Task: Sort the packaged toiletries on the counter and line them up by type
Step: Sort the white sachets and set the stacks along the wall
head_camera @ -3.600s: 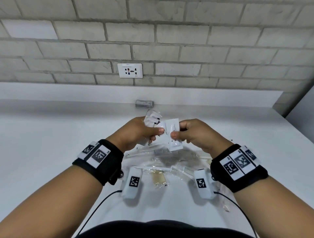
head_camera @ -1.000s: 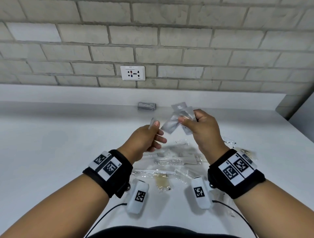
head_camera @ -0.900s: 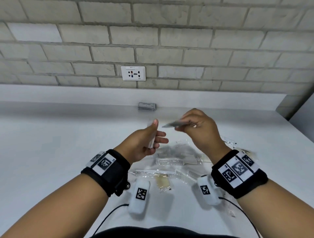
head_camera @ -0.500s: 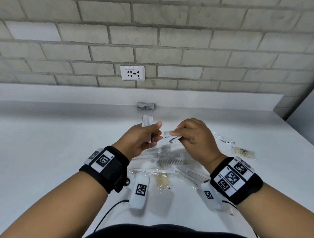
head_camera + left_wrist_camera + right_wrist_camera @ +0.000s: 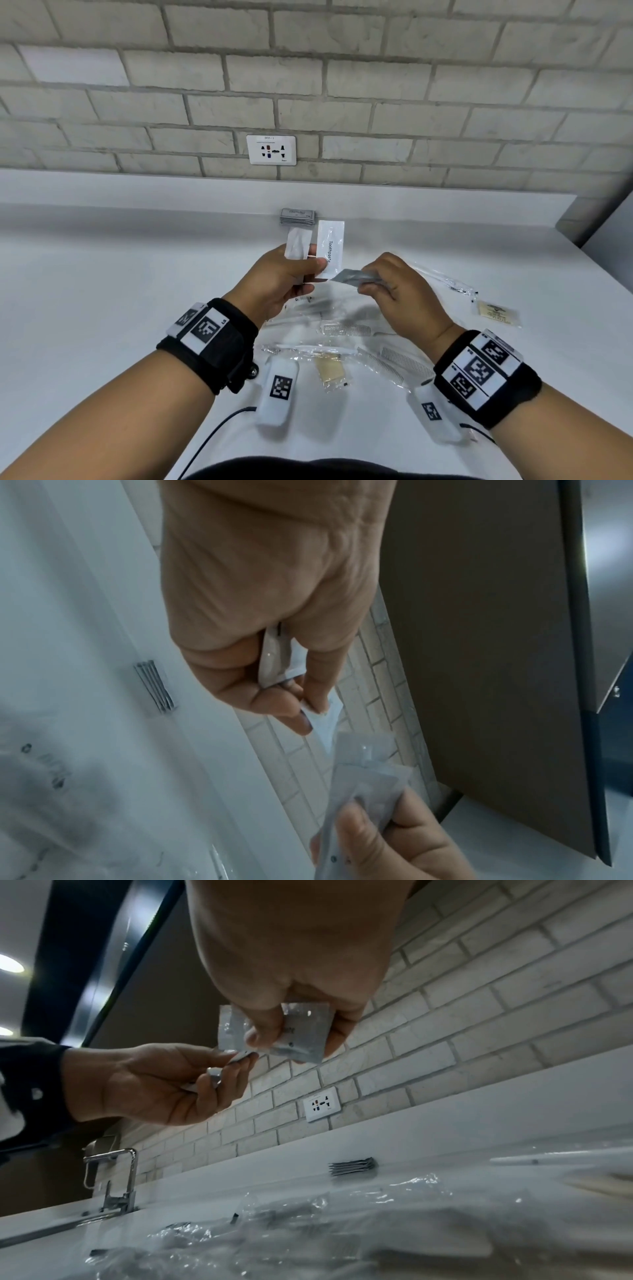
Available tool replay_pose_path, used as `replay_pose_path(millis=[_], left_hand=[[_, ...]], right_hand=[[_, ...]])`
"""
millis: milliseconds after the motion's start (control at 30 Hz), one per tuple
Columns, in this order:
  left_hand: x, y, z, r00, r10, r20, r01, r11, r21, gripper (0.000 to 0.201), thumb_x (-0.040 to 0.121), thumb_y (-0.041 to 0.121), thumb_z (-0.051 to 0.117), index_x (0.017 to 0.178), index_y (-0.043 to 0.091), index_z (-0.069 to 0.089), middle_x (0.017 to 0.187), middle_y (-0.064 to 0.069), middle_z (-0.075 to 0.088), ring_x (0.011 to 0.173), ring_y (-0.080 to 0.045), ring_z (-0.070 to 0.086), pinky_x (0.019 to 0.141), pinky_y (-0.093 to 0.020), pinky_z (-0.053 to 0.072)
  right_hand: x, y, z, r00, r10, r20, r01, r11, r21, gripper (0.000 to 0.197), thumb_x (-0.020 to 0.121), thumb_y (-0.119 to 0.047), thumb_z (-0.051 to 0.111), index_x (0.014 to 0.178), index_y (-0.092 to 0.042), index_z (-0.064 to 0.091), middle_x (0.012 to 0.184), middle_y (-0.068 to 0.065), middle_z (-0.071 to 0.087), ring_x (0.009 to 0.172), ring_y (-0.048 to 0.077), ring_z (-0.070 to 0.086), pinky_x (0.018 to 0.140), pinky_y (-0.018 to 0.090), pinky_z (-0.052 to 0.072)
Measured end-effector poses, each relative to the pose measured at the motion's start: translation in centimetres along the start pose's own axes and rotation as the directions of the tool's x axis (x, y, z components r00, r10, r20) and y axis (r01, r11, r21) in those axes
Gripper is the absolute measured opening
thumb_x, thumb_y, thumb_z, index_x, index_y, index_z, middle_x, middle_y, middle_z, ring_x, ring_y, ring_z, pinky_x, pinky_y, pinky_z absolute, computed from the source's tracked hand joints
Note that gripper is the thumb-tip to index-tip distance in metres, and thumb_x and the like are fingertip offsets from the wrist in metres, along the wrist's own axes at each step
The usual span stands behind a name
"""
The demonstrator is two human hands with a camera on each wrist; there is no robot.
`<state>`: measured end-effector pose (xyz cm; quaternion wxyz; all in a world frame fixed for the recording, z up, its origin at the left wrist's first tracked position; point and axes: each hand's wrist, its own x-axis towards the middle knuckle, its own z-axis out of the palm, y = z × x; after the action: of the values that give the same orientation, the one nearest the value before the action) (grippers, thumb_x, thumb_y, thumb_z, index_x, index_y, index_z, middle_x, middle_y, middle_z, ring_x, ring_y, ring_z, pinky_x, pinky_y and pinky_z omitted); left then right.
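Left hand [image 5: 278, 278]: grip pinches two sachets [image 5: 329, 247], one marked "Toothpaste" in the head view only. Right hand [image 5: 394, 291]: grip holds grey packets [image 5: 301, 1031]. Right wrist view alone shows a tap [image 5: 113, 1177].

The head view looks forward and down from above the counter [image 5: 102, 274], facing the brick wall [image 5: 376, 85]. Both wrist views sit low and close — angled up along each palm toward that wall. All three share the wall socket [image 5: 271, 149] or the sachet stack [image 5: 298, 216].
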<state>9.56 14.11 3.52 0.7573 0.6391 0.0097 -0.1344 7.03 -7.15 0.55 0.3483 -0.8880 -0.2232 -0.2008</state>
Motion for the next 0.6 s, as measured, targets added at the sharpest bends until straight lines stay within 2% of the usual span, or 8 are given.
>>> replay_pose_path(millis=[67,133,200,300,400,467,533,600], left_hand=[[0.1,0.0,-0.1,1.000,0.019,-0.008,-0.019,1.000,0.011,0.022,0.085,0.008,0.069,0.105,0.013,0.063,0.083,0.002,0.072,0.070,-0.012,0.069,0.061,-0.022,0.051],[0.1,0.0,-0.1,0.999,0.036,-0.011,-0.036,0.999,0.009,0.017,0.085,0.007,0.069,0.100,0.013,0.062,0.083,0.000,0.071,0.071,-0.012,0.070,0.062,-0.022,0.052],[0.1,-0.1,0.1,0.999,0.051,-0.015,-0.051,0.999,-0.010,0.014,0.085,0.007,0.068,0.094,0.013,0.060,0.083,-0.002,0.068,0.071,-0.012,0.068,0.062,-0.022,0.053],[-0.1,-0.7,1.2,0.995,0.095,0.025,-0.096,0.994,0.053,0.015,0.084,0.006,0.069,0.091,0.012,0.058,0.081,-0.002,0.065,0.076,-0.014,0.066,0.063,-0.024,0.054],[-0.6,-1.1,2.4,0.985,0.132,0.114,-0.149,0.977,0.156,0.012,0.085,0.009,0.069,0.089,0.014,0.059,0.074,0.005,0.063,0.071,-0.009,0.065,0.063,-0.024,0.052],[-0.7,-0.7,2.5,0.987,0.121,0.106,-0.142,0.966,0.218,0.008,0.091,0.023,0.063,0.091,0.016,0.060,0.077,0.007,0.064,0.067,-0.007,0.064,0.061,-0.023,0.048],[-0.6,-0.5,2.0,0.994,0.087,0.064,-0.101,0.959,0.266,0.035,0.096,0.047,0.047,0.099,0.016,0.064,0.077,0.006,0.063,0.058,-0.008,0.054,0.056,-0.022,0.041],[-0.3,-0.3,1.4,1.000,0.026,0.005,-0.027,0.985,0.173,0.052,0.098,0.053,0.033,0.101,0.013,0.067,0.067,0.004,0.056,0.052,-0.010,0.041,0.051,-0.024,0.031]], right_hand=[[0.3,-0.1,-0.4,0.984,0.167,0.060,-0.170,0.984,0.048,0.004,0.091,-0.018,0.061,0.092,-0.015,0.059,0.087,-0.014,0.054,0.080,-0.001,0.053,0.070,0.016,0.039],[0.5,0.0,-0.7,0.946,0.313,0.085,-0.324,0.924,0.204,0.012,0.092,-0.021,0.061,0.091,-0.012,0.053,0.088,-0.007,0.060,0.080,0.002,0.055,0.073,0.023,0.042],[1.0,-0.3,-0.8,0.918,0.389,0.072,-0.379,0.814,0.440,0.011,0.091,-0.021,0.062,0.094,-0.011,0.058,0.088,0.004,0.066,0.080,0.014,0.060,0.077,0.035,0.047],[1.8,-1.3,-0.4,0.884,0.449,0.129,-0.402,0.589,0.701,0.013,0.084,-0.018,0.069,0.097,-0.019,0.069,0.091,0.006,0.073,0.082,0.024,0.067,0.081,0.042,0.052],[2.0,-1.9,0.7,0.873,0.457,0.169,-0.441,0.593,0.674,0.022,0.078,-0.026,0.070,0.098,-0.017,0.072,0.096,0.009,0.075,0.089,0.027,0.070,0.089,0.047,0.052],[1.8,-1.8,1.0,0.855,0.500,0.141,-0.452,0.582,0.676,0.019,0.080,-0.026,0.070,0.096,-0.017,0.073,0.096,0.008,0.075,0.090,0.028,0.070,0.092,0.051,0.051],[1.7,-1.5,0.8,0.836,0.532,0.135,-0.460,0.545,0.700,0.013,0.083,-0.022,0.070,0.095,-0.016,0.072,0.094,0.010,0.075,0.090,0.030,0.069,0.092,0.052,0.050],[1.6,-1.2,0.4,0.834,0.530,0.155,-0.455,0.501,0.736,0.012,0.084,-0.015,0.070,0.096,-0.016,0.071,0.093,0.010,0.073,0.091,0.033,0.069,0.088,0.049,0.051]])
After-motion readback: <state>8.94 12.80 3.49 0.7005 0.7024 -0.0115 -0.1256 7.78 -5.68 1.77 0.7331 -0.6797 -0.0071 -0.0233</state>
